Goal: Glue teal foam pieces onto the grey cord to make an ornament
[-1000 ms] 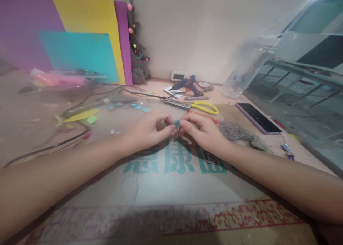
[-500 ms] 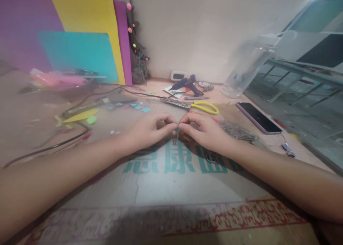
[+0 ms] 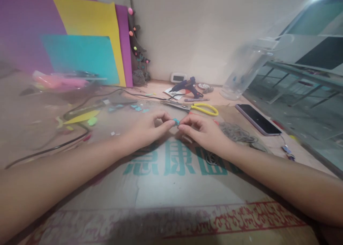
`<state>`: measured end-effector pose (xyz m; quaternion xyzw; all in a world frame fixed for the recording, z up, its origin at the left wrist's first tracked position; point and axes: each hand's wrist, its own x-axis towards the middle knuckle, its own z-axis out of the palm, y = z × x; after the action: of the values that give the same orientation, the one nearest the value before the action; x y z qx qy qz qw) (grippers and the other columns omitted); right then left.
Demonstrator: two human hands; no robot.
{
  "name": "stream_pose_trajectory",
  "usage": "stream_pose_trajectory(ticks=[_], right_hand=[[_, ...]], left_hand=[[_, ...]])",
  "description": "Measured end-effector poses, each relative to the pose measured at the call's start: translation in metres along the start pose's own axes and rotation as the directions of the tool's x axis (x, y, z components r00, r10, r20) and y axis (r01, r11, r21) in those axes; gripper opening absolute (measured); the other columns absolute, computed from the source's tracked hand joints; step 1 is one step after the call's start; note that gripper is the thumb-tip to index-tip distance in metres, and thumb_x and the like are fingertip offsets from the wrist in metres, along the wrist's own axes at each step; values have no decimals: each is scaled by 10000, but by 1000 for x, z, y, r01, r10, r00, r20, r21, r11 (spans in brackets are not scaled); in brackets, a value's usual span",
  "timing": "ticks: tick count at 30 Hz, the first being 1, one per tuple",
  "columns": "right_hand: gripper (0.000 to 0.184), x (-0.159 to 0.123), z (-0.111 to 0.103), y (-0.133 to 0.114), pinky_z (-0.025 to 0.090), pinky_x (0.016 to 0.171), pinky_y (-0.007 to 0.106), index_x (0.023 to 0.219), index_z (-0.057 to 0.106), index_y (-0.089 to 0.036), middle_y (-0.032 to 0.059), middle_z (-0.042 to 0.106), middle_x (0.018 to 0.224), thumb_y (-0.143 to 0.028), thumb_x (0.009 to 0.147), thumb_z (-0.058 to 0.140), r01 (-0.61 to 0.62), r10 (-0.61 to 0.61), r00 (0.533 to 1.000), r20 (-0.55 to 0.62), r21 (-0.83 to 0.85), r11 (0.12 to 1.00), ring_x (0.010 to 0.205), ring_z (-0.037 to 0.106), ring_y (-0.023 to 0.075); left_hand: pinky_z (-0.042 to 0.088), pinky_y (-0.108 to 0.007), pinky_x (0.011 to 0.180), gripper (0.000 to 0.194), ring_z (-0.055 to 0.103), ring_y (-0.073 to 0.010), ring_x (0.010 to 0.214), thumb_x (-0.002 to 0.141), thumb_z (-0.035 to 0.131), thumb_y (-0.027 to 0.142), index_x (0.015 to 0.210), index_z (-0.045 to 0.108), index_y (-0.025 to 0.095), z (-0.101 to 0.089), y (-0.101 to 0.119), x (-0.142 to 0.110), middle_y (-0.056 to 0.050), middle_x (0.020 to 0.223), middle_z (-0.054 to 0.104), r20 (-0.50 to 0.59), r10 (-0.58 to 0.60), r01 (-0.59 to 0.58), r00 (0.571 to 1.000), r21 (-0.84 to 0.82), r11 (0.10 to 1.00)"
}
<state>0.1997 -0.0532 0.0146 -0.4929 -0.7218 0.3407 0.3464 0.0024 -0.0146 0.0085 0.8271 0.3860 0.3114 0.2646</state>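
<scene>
A small blue flower cutout [image 3: 176,121] is pinched between the fingertips of my left hand [image 3: 154,129] and my right hand [image 3: 200,130], in the middle above the table. Its outline is partly covered by the fingers. Thumb and forefinger are closed on each side, the two hands almost touching. A short pale strand shows under the right fingers, too blurred to make out. Similar blue flower cutouts [image 3: 138,108] lie beyond my left hand. Yellow-handled scissors [image 3: 202,108] rest just past my right hand, and a heap of grey cord [image 3: 238,131] lies beside its wrist.
Behind the scissors are a blue glue gun [image 3: 186,87] and a small white digital clock [image 3: 178,77]. A phone [image 3: 258,119] and a clear plastic jug [image 3: 242,71] stand to the right. A black cable [image 3: 72,142] crosses the left side. Coloured sheets [image 3: 88,14] lean at the back.
The blue flower cutout now shows more plainly between the fingertips, slightly higher. The strand that hung below them has shifted under the right fingers. The view has tilted up a little.
</scene>
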Motion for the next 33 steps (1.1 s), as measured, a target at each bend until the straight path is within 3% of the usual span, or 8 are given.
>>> stream_pose_trajectory(ticks=[3, 7, 13, 16, 19, 24, 33], right_hand=[[178, -1, 1, 3, 483, 520, 236, 843, 590, -193, -18, 661, 706, -368, 876, 577, -14, 16, 1000, -21, 92, 996, 546, 590, 101], [203, -1, 1, 5, 477, 541, 240, 847, 625, -178, -2, 655, 740, -374, 874, 584, 39, -37, 999, -26, 47, 998, 603, 599, 110], [251, 0, -2, 6, 505, 669, 281, 1037, 577, -189, 28, 672, 855, -390, 887, 583, 91, -88, 990, -113, 26, 995, 766, 650, 150], [196, 0, -2, 6, 506, 685, 287, 964, 589, -188, 30, 671, 863, -360, 869, 606, 91, -95, 983, -154, -35, 995, 782, 645, 154], [146, 1, 0, 3, 502, 674, 278, 888, 631, -183, 22, 683, 832, -323, 847, 626, 101, -115, 987, -115, -121, 988, 754, 635, 149], [143, 1, 3, 0, 499, 640, 270, 843, 659, -176, 20, 703, 795, -306, 859, 600, 97, -104, 993, -61, -113, 989, 707, 639, 147], [186, -1, 2, 0, 466, 608, 249, 784, 655, -167, 11, 680, 718, -301, 880, 570, 113, -125, 990, -67, -162, 980, 655, 608, 134]], left_hand=[[455, -288, 728, 291, 613, -170, 753, 880, 513, 424, 783, 641, 182, 0, 1, -1, -3, 785, 693, 32, 6, -6, 999, -11, 1000], [453, -278, 713, 310, 615, -167, 749, 888, 498, 443, 805, 653, 187, 0, 0, -1, 4, 777, 692, 63, 24, -23, 998, -22, 999], [460, -301, 740, 307, 622, -183, 774, 886, 500, 446, 784, 630, 188, 0, -1, 0, -13, 795, 700, 1, 6, -6, 1000, 0, 1000], [457, -295, 748, 301, 619, -178, 772, 888, 506, 442, 793, 637, 188, 0, -2, -1, -9, 805, 703, 14, 37, -37, 999, 6, 999], [451, -288, 752, 306, 617, -178, 788, 889, 513, 445, 797, 646, 185, 1, -2, -2, -11, 814, 701, 12, 51, -51, 999, 17, 999], [440, -276, 737, 283, 619, -177, 798, 895, 517, 414, 799, 653, 185, 1, 0, -3, -9, 810, 695, 21, 92, -93, 995, 41, 995], [442, -273, 761, 257, 622, -165, 794, 905, 509, 381, 810, 653, 191, 1, -1, -2, -1, 815, 705, 62, 119, -121, 991, 18, 993]])
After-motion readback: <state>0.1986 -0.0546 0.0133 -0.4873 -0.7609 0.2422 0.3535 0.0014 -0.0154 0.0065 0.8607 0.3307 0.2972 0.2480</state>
